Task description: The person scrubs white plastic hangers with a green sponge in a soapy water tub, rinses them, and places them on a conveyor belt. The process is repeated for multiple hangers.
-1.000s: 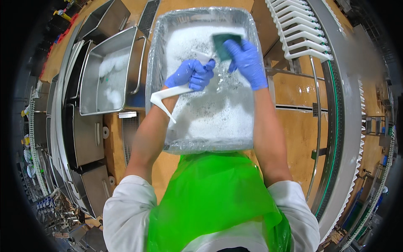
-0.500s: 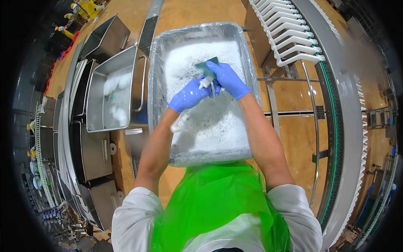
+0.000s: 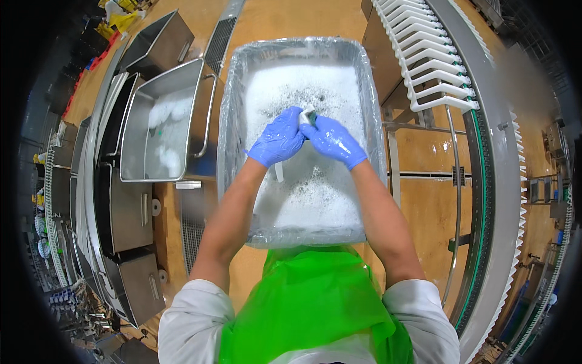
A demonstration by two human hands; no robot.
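Note:
Both my hands wear wet blue gloves and meet over a tub (image 3: pixel 225 139) lined with clear plastic and filled with soapy, foaming water (image 3: pixel 327 200). My left hand (image 3: pixel 280 138) is closed round a small white plastic part (image 3: pixel 307 111), whose end sticks up between the two hands. Pressed against this part is a green scouring pad (image 3: pixel 313 117), mostly hidden in the closed fingers of my right hand (image 3: pixel 332 139). A white strip (image 3: pixel 279 171) shows just below my left hand; whether it floats or hangs there I cannot make out.
Left of the tub stands a steel bin (image 3: pixel 130 151) with suds inside and a side handle (image 3: pixel 209 115). More steel bins (image 3: pixel 130 209) line the left. A curved conveyor (image 3: pixel 494 200) with white slats (image 3: pixel 436 67) runs along the right. Floor drains (image 3: pixel 219 39) cross the orange floor.
My hands have come closer together and slightly lower. The green pad, spread out before, is now bunched round the white part, which has turned its end upward.

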